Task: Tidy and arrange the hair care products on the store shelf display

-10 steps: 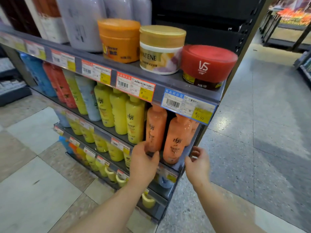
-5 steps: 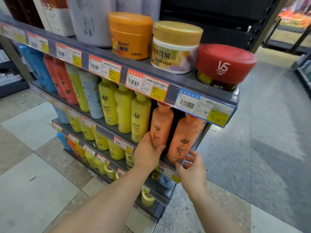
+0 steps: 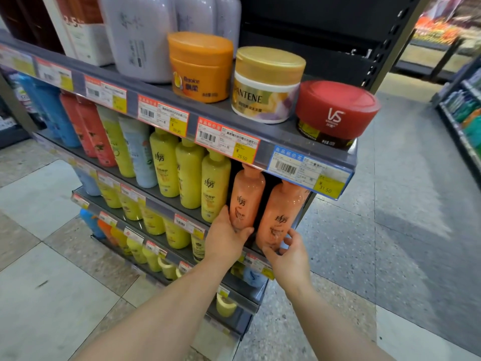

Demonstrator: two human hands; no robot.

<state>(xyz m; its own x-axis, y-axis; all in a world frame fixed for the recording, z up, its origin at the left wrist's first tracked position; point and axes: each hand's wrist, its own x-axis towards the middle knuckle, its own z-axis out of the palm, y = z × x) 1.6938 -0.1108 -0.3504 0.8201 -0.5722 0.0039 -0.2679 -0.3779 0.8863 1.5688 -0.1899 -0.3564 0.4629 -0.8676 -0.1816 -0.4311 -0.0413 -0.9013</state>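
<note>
Grey store shelving [image 3: 273, 142] stands on a tiled floor [image 3: 52, 295], its edges lined with price tags [image 3: 226, 143]. On the upper tier sit three tubs in a row: an orange tub [image 3: 200, 67], a gold-lidded Pantene tub [image 3: 266, 84] and a red VS tub [image 3: 335, 113] at the shelf's end, with pale purple bottles [image 3: 140, 35] behind them. One tier down, blue, red, green and pale bottles give way to three yellow bottles [image 3: 190, 175], then two peach bottles at the right end. The left hand [image 3: 226, 238] grips the left peach bottle [image 3: 247, 198] low on its body, thumb across the front and fingers curled round its left side; the bottle stands upright just beside the last yellow one. The right hand [image 3: 289, 254] holds the right peach bottle [image 3: 282, 214] near its base, thumb and fingertips curled against its front and right side; this bottle leans slightly, its cap under the blue-bordered tag [image 3: 309, 170]. Lower tiers carry more yellow bottles behind tags. Another aisle's shelves [image 3: 463, 110] show at far right.
</note>
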